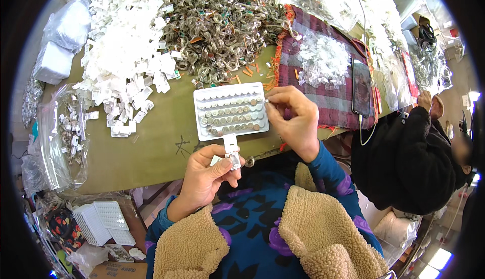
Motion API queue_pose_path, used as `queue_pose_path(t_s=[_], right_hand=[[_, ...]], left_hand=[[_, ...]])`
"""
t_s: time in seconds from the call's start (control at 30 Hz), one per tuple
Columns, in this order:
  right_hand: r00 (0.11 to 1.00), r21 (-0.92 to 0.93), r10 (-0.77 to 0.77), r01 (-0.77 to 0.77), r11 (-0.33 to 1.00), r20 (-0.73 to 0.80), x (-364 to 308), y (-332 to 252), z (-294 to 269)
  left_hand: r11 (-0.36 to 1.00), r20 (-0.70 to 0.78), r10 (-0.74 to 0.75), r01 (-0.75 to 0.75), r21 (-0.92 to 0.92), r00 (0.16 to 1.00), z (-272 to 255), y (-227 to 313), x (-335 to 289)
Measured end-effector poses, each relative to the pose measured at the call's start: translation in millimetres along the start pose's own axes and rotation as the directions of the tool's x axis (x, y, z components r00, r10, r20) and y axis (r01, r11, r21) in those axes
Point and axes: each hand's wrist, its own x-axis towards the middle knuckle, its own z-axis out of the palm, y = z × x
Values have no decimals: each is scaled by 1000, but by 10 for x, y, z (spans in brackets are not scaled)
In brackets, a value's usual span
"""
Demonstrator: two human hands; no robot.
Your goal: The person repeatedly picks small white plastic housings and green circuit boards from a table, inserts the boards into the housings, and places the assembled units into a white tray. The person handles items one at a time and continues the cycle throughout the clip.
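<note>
In front of me a white plastic tray (231, 89) lies on the table, with rows of round silvery button cells (231, 111) in its pockets. My left hand (204, 174) is closed on a small white plastic case (231, 147) with its flap standing up, just below the tray's near edge. Another white piece (215, 160) shows between those fingers. At the tray's right edge my right hand (295, 117) pinches thumb and forefinger together on a tiny silvery piece, apparently a button cell, mostly hidden by the fingertips.
White plastic casings (126, 52) heap at the far left, beside a large pile of coiled wires (222, 26). On a plaid cloth (313, 105) lie clear plastic pieces (326, 59) and a cabled phone (361, 87). Another person (409, 158) sits at right. A clear bag (65, 137) is left.
</note>
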Motion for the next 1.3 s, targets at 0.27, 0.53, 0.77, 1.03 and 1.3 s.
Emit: queue_pose_path(t_s=[0.27,0.53,0.77,1.03,1.3], right_hand=[[965,-214,-147,193,958,216,163,-16,-31],[959,-278,-184,240,930,215,70,-169,-11],[959,77,-115,98,992,258,-479,-720,141],[940,190,-111,50,981,322,-589,-840,189],[841,30,-505,510,860,195,-443,-694,368]], left_hand=[[999,1,24,-24,-44,1000,-21,-7,1],[994,-12,44,-45,-97,999,-26,-33,-29],[972,13,90,-85,-221,996,-7,-130,-131],[970,3,107,-104,-222,994,-14,-165,-266],[989,-101,133,-140,-56,986,46,-96,-230]])
